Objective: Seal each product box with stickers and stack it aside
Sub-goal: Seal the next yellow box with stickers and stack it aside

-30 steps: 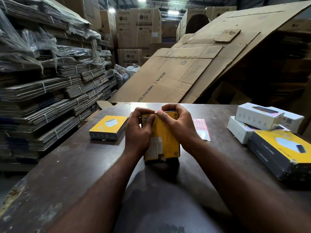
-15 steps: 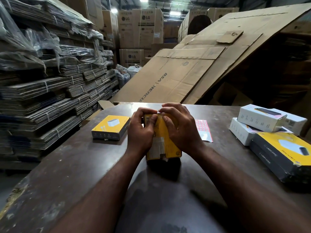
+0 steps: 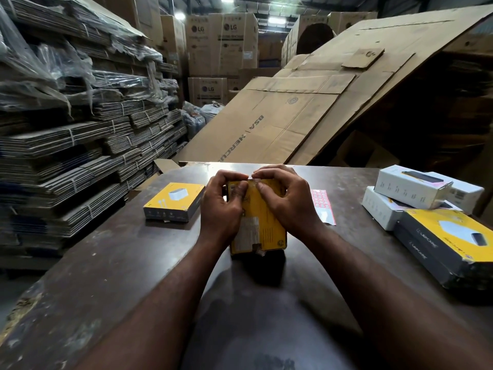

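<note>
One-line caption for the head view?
Left hand and right hand hold a yellow box upright, thumbs near its top edge.

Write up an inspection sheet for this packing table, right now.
Surface: dark worn table, scuffed.
Job's things: held yellow box stands on edge; sticker sheet flat right of it; small yellow box flat at left; white boxes stacked beside large yellow box, right.
Clutter: nothing seen.
Hands: left hand and right hand both grip held yellow box near its top edge.
Cables: nothing seen.
Surroundings: bundled flat cartons left; leaning cardboard sheets behind.
</note>
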The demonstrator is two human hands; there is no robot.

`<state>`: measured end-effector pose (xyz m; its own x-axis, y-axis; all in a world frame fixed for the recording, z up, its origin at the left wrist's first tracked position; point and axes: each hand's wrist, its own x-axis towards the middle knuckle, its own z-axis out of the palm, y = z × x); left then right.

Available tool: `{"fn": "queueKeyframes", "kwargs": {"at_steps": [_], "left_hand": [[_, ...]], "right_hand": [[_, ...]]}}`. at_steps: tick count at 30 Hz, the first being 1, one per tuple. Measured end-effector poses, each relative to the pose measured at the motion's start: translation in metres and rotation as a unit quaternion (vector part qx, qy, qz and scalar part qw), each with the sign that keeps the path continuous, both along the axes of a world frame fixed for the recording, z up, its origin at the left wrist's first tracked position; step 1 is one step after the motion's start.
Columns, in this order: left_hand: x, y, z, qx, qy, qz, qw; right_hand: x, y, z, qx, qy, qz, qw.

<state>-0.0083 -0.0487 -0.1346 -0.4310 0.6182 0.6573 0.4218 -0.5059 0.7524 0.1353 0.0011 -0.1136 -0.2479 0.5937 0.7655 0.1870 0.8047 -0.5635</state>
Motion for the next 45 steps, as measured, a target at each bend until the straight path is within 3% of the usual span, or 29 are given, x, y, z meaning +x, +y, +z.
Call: {"fn": "queueKeyframes", "kwargs": {"at_steps": [12, 21, 30, 38, 45], "left_hand": [[0.0, -0.002, 0.002, -0.001, -0.008, -0.021, 1.0], [0.003, -0.003, 0.006, -0.015, -0.044, -0.046, 0.998], [0.009, -0.006, 0.008, -0.029, -0.078, -0.062, 0.995], [0.018, -0.005, 0.006, -0.025, -0.043, 0.02, 0.999], [0.009, -0.012, 0.012, -0.081, -0.02, -0.074, 0.994]], "right_hand": [[0.005, 0.002, -0.002, 0.066, -0.015, -0.009, 0.998], [0.01, 0.006, 0.006, -0.065, 0.014, 0.061, 0.996], [0.008, 0.006, 0.004, -0.119, 0.012, 0.09, 0.989], [0.008, 0.004, 0.004, -0.143, 0.022, 0.123, 0.982], [0.003, 0.002, 0.005, -0.168, 0.038, 0.088, 0.981]]}}
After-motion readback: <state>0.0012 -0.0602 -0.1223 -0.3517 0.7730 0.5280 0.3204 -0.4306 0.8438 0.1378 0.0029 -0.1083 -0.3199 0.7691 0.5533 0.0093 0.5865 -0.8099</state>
